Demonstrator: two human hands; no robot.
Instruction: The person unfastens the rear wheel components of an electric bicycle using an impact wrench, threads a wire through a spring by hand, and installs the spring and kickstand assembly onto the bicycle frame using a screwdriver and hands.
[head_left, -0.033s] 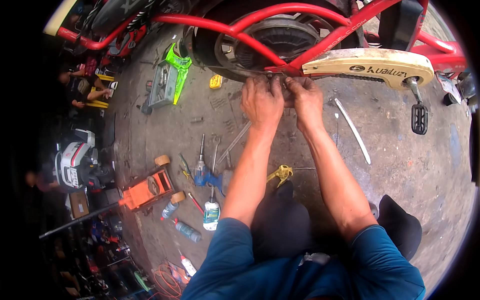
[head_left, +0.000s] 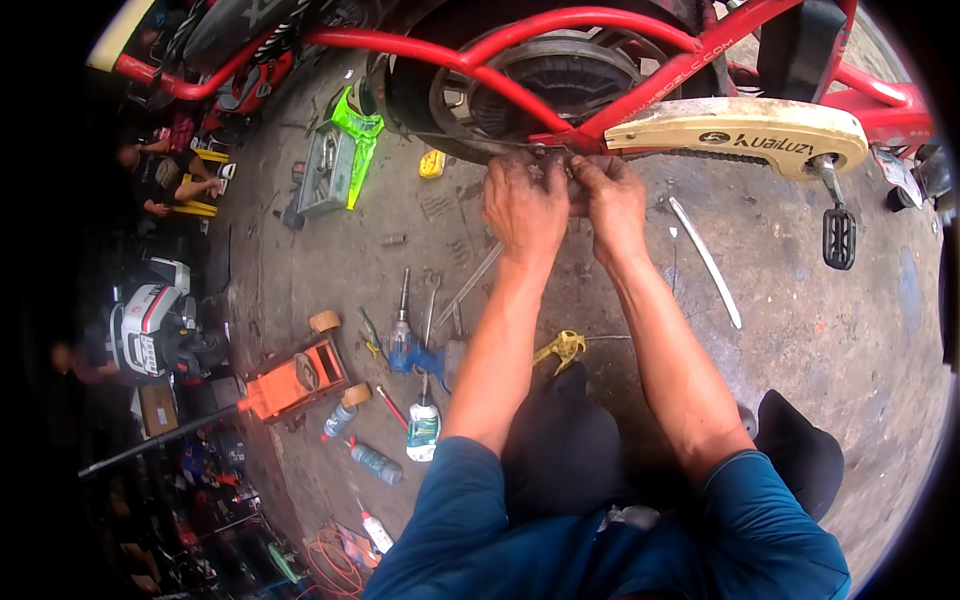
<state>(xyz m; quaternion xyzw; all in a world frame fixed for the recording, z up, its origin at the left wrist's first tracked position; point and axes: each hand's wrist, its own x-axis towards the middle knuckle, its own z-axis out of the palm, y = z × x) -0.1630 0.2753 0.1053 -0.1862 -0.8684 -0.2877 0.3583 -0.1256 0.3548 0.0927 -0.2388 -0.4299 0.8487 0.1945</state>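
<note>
Left hand (head_left: 527, 205) and right hand (head_left: 612, 200) pinched small part at rear axle (head_left: 548, 152), upper centre. Greasy fingers might slip; part could drop onto floor (head_left: 800, 330); chain (head_left: 700, 155) might nip skin.

Glossy red-painted metal frame (head_left: 640, 105), matt cream plastic chain guard (head_left: 740, 135), rough concrete floor (head_left: 800, 330).

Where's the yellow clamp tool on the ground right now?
In the head view the yellow clamp tool lies on the concrete floor between the person's forearms, just right of the blue power drill and below the left hand.
</note>
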